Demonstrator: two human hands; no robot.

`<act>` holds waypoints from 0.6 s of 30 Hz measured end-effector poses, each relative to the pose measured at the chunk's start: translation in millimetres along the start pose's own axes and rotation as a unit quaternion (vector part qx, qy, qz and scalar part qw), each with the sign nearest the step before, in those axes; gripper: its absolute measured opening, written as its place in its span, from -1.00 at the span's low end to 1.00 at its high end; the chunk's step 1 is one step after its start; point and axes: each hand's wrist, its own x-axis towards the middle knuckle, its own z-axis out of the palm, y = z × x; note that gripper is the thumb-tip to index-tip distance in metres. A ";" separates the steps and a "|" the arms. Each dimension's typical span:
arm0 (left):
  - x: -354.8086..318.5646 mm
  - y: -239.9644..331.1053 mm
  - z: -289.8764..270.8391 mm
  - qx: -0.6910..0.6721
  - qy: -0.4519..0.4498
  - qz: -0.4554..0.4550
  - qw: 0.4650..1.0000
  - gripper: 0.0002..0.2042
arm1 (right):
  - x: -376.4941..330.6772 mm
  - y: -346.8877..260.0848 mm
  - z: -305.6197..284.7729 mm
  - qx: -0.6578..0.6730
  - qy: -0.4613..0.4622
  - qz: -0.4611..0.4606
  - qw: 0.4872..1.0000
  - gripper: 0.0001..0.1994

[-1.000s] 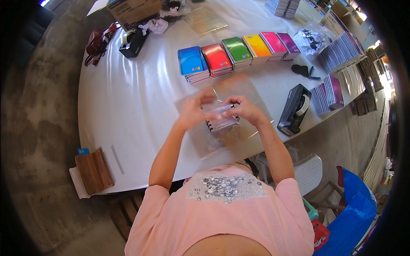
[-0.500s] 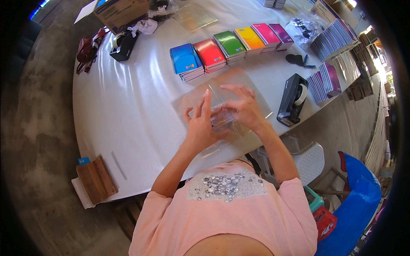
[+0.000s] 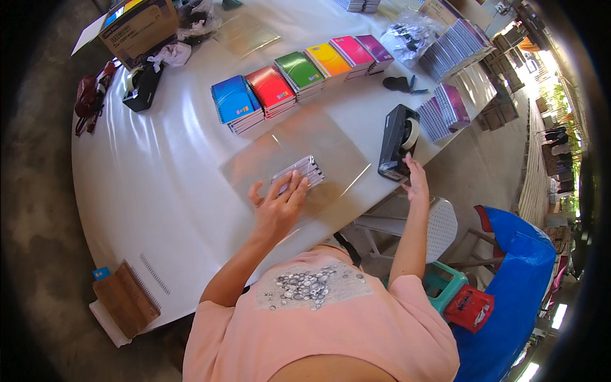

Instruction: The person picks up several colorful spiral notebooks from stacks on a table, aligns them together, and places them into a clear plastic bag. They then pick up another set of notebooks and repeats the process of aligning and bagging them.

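**Left hand on a wrapped stack, right hand at the tape dispenser**

A concrete floor (image 3: 44,191) borders the white table (image 3: 146,191) on the left, where a brown notebook (image 3: 124,299) lies at the near edge. Further back sit a cardboard box (image 3: 143,25) and a small black tape dispenser (image 3: 141,89). Coloured notebooks (image 3: 299,70) stand in a row across the middle. In front of them a clear plastic sheet (image 3: 331,143) lies flat, with a small stack of notebooks (image 3: 302,170) on it. The left hand (image 3: 277,207) presses flat on this stack, fingers spread. The right hand (image 3: 417,181), open with nothing gripped, reaches just beside the large black tape dispenser (image 3: 396,141) at the table's edge. Right of it are a white chair (image 3: 439,223) and blue tarp (image 3: 515,286).
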 end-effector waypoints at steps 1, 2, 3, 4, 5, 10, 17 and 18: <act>0.3 0.5 -0.4 0.000 -0.002 0.001 1.000 -0.76 | 3.1 -2.6 -0.4 0.038 -0.045 0.018 0.998 -0.56; 2.0 2.1 -0.1 -0.002 -0.007 0.006 1.000 -0.76 | 11.8 3.8 -4.8 0.040 -0.037 0.016 0.998 -0.56; 5.2 4.5 1.0 -0.008 -0.005 0.011 1.000 -0.76 | 23.1 12.6 -10.6 0.136 -0.078 0.014 0.987 -0.60; 5.3 3.1 -0.4 -0.010 -0.005 0.007 1.000 -0.77 | 23.5 12.1 -6.1 0.229 -0.128 0.014 0.965 -0.63; 5.3 2.1 -1.3 -0.012 -0.005 0.003 1.000 -0.77 | 19.7 14.7 -5.6 0.229 -0.129 0.014 0.965 -0.63; 2.3 -0.9 -3.2 -0.008 -0.005 0.004 1.000 -0.77 | -25.0 51.2 -16.1 0.344 -0.088 -0.039 0.934 -0.77; -9.8 -8.9 4.0 -0.071 0.005 0.024 0.997 -0.74 | -86.4 18.1 12.1 -0.212 0.226 -0.316 0.897 -0.82; -12.6 -10.5 4.7 -0.067 -0.005 0.022 0.998 -0.74 | -98.7 2.9 24.2 -0.137 0.131 -0.329 0.925 -0.85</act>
